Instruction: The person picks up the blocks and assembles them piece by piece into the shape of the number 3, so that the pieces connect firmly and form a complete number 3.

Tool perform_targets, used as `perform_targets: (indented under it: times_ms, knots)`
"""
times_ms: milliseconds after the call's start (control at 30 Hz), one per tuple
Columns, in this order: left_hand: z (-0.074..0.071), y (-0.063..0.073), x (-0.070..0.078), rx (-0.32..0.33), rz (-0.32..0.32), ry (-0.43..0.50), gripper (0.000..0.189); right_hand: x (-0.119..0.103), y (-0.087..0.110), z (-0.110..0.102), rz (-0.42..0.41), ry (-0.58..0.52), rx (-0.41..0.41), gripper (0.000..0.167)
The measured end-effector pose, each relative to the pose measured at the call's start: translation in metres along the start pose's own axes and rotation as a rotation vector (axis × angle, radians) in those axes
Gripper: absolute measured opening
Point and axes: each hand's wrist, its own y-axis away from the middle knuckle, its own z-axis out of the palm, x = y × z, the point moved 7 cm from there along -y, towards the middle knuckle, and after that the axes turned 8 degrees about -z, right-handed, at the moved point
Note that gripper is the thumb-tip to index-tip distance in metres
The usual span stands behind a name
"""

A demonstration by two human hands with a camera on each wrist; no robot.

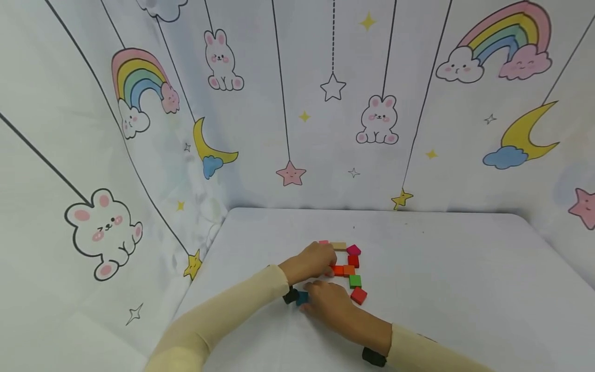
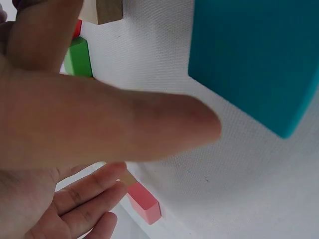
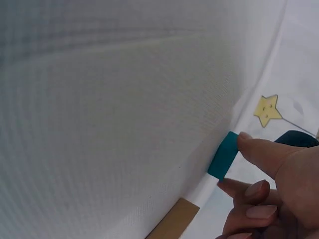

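My right hand (image 1: 331, 305) pinches a teal block (image 3: 224, 155) between thumb and index finger, low over the white cloth, and its other fingers curl in. The same teal block (image 2: 249, 64) looms large at the right of the left wrist view. Just beyond, my left hand (image 1: 310, 261) hovers over the left side of a block pattern. In the left wrist view its extended fingers (image 2: 84, 204) reach the end of a tan block, beside a pink block (image 2: 144, 203). Nothing shows in its grasp. Both hands hide parts of the pattern in the head view.
To the right of my hands runs the pattern: a tan block (image 1: 338, 246), a magenta block (image 1: 354, 250), red blocks (image 1: 354, 261), orange blocks (image 1: 348, 270) and a green block (image 1: 355, 281). A brown wooden block (image 3: 173, 220) lies near the right hand. Printed curtains (image 1: 260, 129) surround the table.
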Motion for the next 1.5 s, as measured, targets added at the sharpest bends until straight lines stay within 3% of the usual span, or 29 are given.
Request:
perform_targets:
  times_ms: [200, 1033, 1367, 1500]
  knots:
    - [0.002, -0.002, -0.001, 0.007, 0.010, -0.030, 0.012, 0.002, -0.001, 0.002, -0.002, -0.010, 0.000, 0.043]
    - [0.000, 0.002, -0.001, -0.015, -0.012, 0.034, 0.010, 0.015, 0.002, 0.004, 0.007, -0.051, -0.032, 0.044]
    - [0.001, 0.001, 0.000, 0.011, 0.023, -0.024, 0.013, 0.024, 0.008, 0.001, -0.001, -0.100, -0.030, 0.045]
    - [0.002, 0.000, -0.001, 0.008, 0.017, 0.001, 0.013, 0.030, 0.010, 0.000, 0.020, -0.131, -0.038, 0.044]
